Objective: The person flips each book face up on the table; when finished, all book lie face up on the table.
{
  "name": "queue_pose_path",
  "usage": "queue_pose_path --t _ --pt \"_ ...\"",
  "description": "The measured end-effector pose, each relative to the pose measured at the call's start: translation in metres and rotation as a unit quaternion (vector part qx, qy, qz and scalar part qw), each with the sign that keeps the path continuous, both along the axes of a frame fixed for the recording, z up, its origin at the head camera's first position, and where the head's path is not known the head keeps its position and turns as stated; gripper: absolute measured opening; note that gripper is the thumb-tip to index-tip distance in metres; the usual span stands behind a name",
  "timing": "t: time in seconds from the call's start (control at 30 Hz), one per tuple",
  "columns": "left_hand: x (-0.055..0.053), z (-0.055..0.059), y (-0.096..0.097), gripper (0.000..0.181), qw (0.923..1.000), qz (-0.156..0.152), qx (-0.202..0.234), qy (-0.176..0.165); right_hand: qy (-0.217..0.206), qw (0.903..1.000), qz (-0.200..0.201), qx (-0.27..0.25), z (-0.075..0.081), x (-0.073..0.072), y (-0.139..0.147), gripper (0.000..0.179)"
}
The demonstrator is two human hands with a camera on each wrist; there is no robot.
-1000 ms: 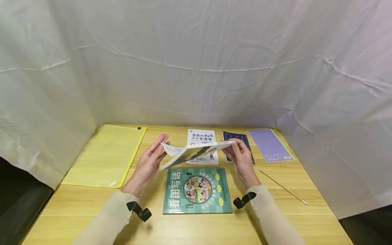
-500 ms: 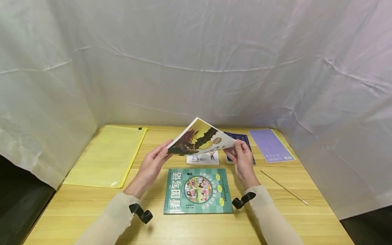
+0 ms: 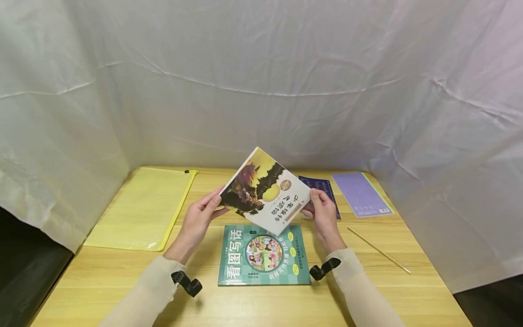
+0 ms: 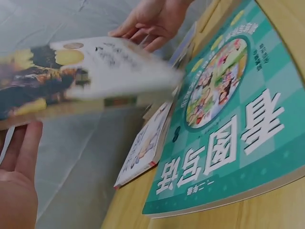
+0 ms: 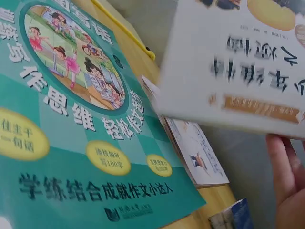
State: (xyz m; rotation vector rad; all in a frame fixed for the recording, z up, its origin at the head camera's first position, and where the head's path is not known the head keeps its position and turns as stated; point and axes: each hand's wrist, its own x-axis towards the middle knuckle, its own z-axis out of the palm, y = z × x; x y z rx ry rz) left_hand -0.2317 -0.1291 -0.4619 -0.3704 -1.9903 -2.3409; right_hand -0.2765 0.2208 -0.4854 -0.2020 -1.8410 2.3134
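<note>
Both hands hold up a white paperback book (image 3: 265, 190) with a yellow and dark picture on its cover, tilted cornerwise above the table. My left hand (image 3: 200, 220) pinches its left corner, thumb on the cover; my right hand (image 3: 324, 215) grips the right corner. Below it on the table lies a green workbook (image 3: 263, 268), partly overlapped by the book's lower corner in the head view. Behind the held book is a white book (image 4: 147, 145), hidden from the head view but visible in both wrist views.
At the left lies a yellow zip folder (image 3: 139, 209). A dark blue booklet (image 3: 327, 186) sits behind my right hand, with a purple notebook (image 3: 359, 195) beside it. A thin wooden stick (image 3: 377, 250) lies at the right. Grey-white cloth (image 3: 261, 91) encloses the table.
The held book has turned from nearly edge-on to showing its front cover, and its lower corner has come down over the green workbook. The left hand now pinches its corner.
</note>
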Motion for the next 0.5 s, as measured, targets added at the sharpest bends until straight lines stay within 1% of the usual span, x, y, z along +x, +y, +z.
queue_pose_path --t 0.07,0.13,0.23,0.3,0.37,0.43,0.5 --pt "-0.0016 0.0005 -0.0008 0.05 0.9996 0.008 0.022 -0.015 -0.01 0.9994 -0.012 0.032 0.0024 -0.0005 -0.0007 0.029" --pt "-0.0031 0.0007 -0.0006 0.05 0.9984 0.013 0.045 -0.031 -0.016 0.9983 -0.022 0.051 0.0038 -0.0013 -0.0017 0.034" --pt "-0.0045 0.0 -0.0002 0.051 0.9956 0.018 0.072 -0.057 -0.028 0.9965 -0.021 0.075 0.0037 -0.0017 -0.0035 0.042" --pt "-0.0049 -0.0013 -0.0003 0.052 0.9933 0.027 0.083 -0.075 -0.037 0.9957 -0.004 0.085 0.0026 -0.0006 -0.0042 0.044" --pt "-0.005 -0.003 -0.0011 0.052 0.9911 0.032 0.092 -0.091 -0.037 0.995 0.026 0.089 0.0016 0.0011 -0.0039 0.045" --pt "-0.0054 -0.0053 -0.0022 0.052 0.9893 0.035 0.098 -0.102 -0.028 0.9947 0.062 0.077 0.0015 0.0031 -0.0035 0.048" --pt "-0.0057 -0.0073 -0.003 0.052 0.9874 0.035 0.107 -0.111 -0.008 0.9931 0.102 0.058 0.0011 0.0049 -0.0021 0.057"
